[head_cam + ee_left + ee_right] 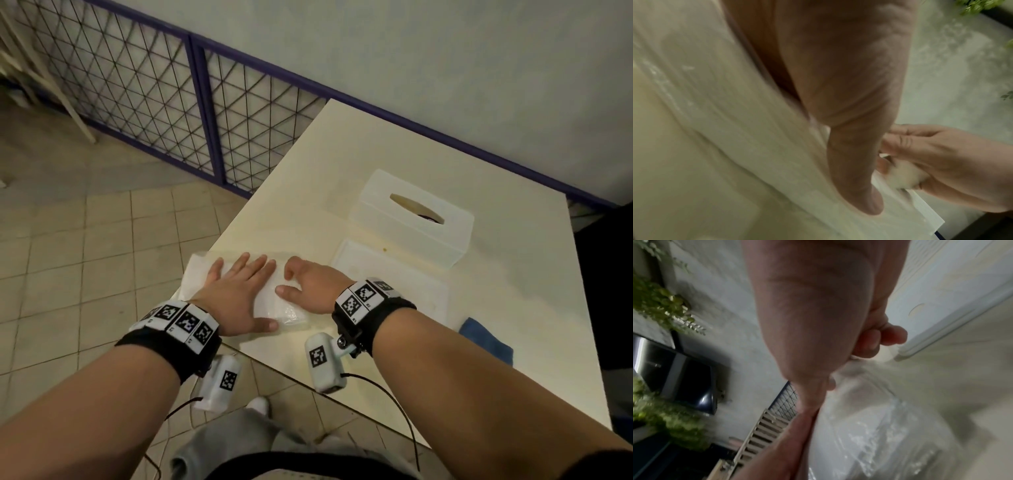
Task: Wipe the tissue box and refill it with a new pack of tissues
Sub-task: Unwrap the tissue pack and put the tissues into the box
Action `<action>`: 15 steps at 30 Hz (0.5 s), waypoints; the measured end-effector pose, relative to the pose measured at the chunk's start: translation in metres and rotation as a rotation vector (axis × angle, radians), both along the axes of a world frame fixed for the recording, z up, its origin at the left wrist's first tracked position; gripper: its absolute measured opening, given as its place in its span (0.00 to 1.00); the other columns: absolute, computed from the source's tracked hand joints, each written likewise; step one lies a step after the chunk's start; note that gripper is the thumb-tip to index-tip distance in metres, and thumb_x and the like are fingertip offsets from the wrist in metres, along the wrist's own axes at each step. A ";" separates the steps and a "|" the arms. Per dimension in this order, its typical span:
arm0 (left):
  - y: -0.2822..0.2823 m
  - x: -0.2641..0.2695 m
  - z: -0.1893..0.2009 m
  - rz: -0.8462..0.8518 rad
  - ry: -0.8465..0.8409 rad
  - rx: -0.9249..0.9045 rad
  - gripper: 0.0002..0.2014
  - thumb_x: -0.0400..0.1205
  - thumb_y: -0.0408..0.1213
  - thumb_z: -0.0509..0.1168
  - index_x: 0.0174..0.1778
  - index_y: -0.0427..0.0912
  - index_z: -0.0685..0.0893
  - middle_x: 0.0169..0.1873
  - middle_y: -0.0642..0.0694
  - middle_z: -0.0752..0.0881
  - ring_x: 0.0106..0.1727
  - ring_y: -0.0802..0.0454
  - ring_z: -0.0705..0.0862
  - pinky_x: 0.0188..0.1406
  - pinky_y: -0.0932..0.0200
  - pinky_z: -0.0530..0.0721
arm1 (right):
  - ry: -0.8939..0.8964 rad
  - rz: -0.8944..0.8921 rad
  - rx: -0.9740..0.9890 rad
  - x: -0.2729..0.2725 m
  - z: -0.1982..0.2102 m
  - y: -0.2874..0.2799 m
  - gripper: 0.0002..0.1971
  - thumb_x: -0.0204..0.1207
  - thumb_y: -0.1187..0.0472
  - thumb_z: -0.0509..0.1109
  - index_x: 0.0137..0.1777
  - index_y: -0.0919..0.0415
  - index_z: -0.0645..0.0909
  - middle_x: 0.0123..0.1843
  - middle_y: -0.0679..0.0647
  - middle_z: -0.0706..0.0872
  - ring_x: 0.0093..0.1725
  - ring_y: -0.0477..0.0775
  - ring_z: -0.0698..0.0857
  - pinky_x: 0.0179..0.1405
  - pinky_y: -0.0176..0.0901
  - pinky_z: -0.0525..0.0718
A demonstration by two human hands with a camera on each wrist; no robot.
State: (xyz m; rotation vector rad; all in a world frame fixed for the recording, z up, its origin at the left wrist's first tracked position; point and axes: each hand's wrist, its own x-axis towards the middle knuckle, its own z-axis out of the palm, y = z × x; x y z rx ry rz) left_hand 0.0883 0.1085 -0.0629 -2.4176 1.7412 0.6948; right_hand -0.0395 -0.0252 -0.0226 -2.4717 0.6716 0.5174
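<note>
The left hand (236,296) lies flat, fingers straight and spread, pressing on a white pack of tissues in clear crinkled plastic wrap (289,313) at the near left corner of the cream bench (308,178). The right hand (310,286), just beside it, curls thumb and fingers onto the pack's right end, pinching the wrap; the left wrist view shows white material bunched between those fingertips, though blur hides exactly what. Both palms cover most of the pack. Just right of the right hand lies a flat translucent white plastic lid (394,274), partly hidden by the wrist. Beyond it stands the translucent white plastic tissue box (411,219), something dark inside its slot too small to identify. Behind the right wrist, a blue cloth (486,337) is half cut off by the forearm.
</note>
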 end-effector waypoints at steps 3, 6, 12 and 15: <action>0.002 0.002 -0.004 0.019 0.019 -0.037 0.58 0.66 0.78 0.57 0.83 0.55 0.33 0.85 0.54 0.38 0.84 0.51 0.35 0.79 0.35 0.34 | 0.099 -0.075 0.057 -0.008 0.003 -0.006 0.10 0.83 0.51 0.57 0.50 0.57 0.75 0.50 0.57 0.83 0.48 0.59 0.81 0.46 0.47 0.77; 0.007 0.003 -0.007 0.041 0.035 -0.100 0.60 0.65 0.79 0.58 0.83 0.56 0.33 0.85 0.53 0.39 0.84 0.51 0.34 0.79 0.37 0.32 | 0.362 -0.155 0.003 -0.022 0.004 -0.014 0.09 0.80 0.65 0.58 0.41 0.64 0.77 0.39 0.58 0.82 0.33 0.56 0.82 0.28 0.42 0.76; 0.020 -0.001 -0.014 0.058 0.047 -0.251 0.63 0.57 0.85 0.47 0.84 0.54 0.37 0.84 0.47 0.52 0.85 0.46 0.36 0.77 0.40 0.30 | -0.130 -0.637 0.178 -0.011 0.003 -0.022 0.18 0.77 0.69 0.63 0.66 0.66 0.80 0.61 0.62 0.87 0.50 0.60 0.88 0.52 0.51 0.89; 0.023 -0.002 -0.017 0.063 0.041 -0.287 0.62 0.58 0.85 0.46 0.84 0.52 0.41 0.83 0.45 0.54 0.85 0.44 0.38 0.77 0.40 0.31 | -0.260 -0.610 0.246 0.003 0.005 -0.015 0.21 0.78 0.65 0.63 0.72 0.61 0.77 0.70 0.59 0.82 0.65 0.58 0.83 0.67 0.51 0.82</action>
